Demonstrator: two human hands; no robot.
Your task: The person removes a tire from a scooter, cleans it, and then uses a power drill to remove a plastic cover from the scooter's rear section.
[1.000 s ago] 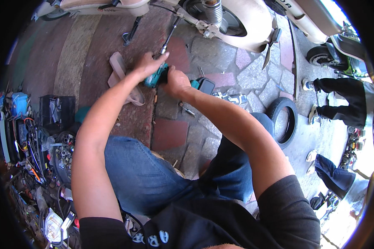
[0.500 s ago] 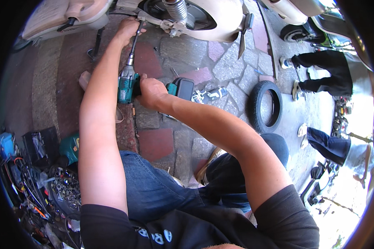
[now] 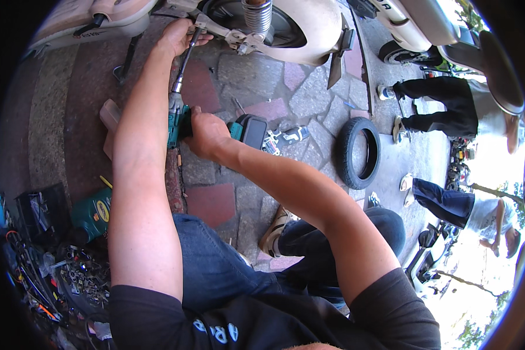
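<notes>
My right hand point(image 3: 207, 134) is closed around the grip of a teal and black cordless impact wrench point(image 3: 174, 127). Its battery point(image 3: 254, 132) sticks out to the right of my fist. A long metal extension bar point(image 3: 184, 70) runs from the wrench's nose up to the axle end of a white scooter point(image 3: 318, 29), below the coil spring point(image 3: 256, 18). My left hand point(image 3: 178, 38) is at the upper end of that bar, its fingers stretched out behind it. Whether those fingertips touch the scooter's arm cannot be made out.
A loose black tyre point(image 3: 349, 153) lies to the right, and a second power tool point(image 3: 286, 139) rests on the stone paving. At lower left are a green bottle point(image 3: 92, 214) and a heap of small parts point(image 3: 81, 268). Two people stand on the right beside parked motorbikes.
My view has shifted slightly, so the tyre and people sit further left. The fingers of my left hand reach out straighter past the bar. My right hand still grips the impact wrench.
</notes>
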